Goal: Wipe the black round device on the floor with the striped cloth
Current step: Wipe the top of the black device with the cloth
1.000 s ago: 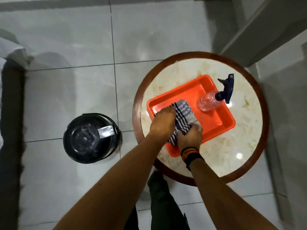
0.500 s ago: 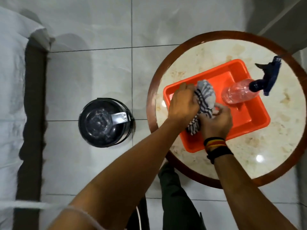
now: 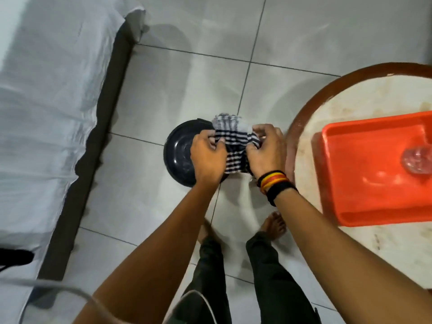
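The black round device [image 3: 178,152] stands on the grey floor tiles, left of the round table. Both my hands hold the black-and-white striped cloth [image 3: 233,146] stretched between them, in the air over the device's right half. My left hand [image 3: 208,155] grips the cloth's left edge and my right hand [image 3: 266,149] grips its right edge; that wrist wears coloured bands. The cloth and my hands hide the device's right side. I cannot tell whether the cloth touches the device.
A round marble-topped table with a brown rim [image 3: 301,118] stands at the right, carrying an orange tray [image 3: 350,174] with a clear spray bottle [image 3: 418,159]. A bed with a white sheet [image 3: 46,101] runs along the left. My bare feet [image 3: 273,222] stand just behind the device.
Both hands lifted the striped cloth out of the orange tray and carried it left, off the table, to above the black device. The view turned left toward the bed.
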